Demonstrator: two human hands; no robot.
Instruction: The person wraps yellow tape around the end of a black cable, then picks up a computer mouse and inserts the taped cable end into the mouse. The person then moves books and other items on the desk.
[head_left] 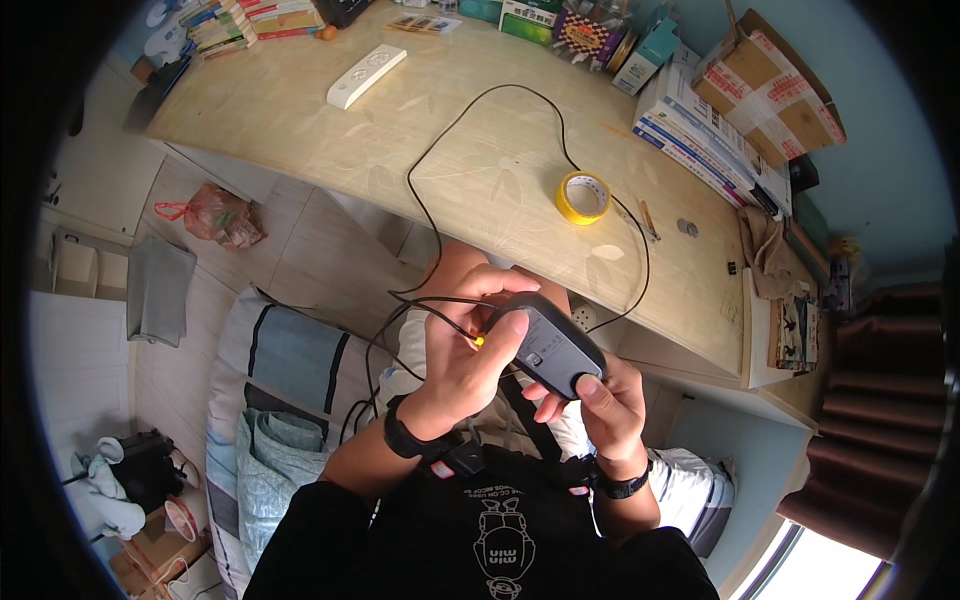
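Note:
My left hand [465,365] and my right hand [612,408] hold a dark grey, rounded oblong device [553,345] between them, just off the table's front edge. Its flat face, with small print and a label, is turned up; I cannot tell its exact kind. The left thumb presses on its upper left end, while the right thumb and fingers pinch its lower right corner. A thin black cable [410,180] runs past my left palm, with a yellow bit [480,341] on it there. From there the cable loops over the table and behind a roll of yellow tape [567,207].
On the pale table [300,130] lie a white power strip [367,77] and a small pencil-like stick [648,218]. Stacked books [700,140] and a cardboard box [765,90] stand at the right back. A bed [285,350] is at my left, and a tied plastic bag [222,215] sits on the floor.

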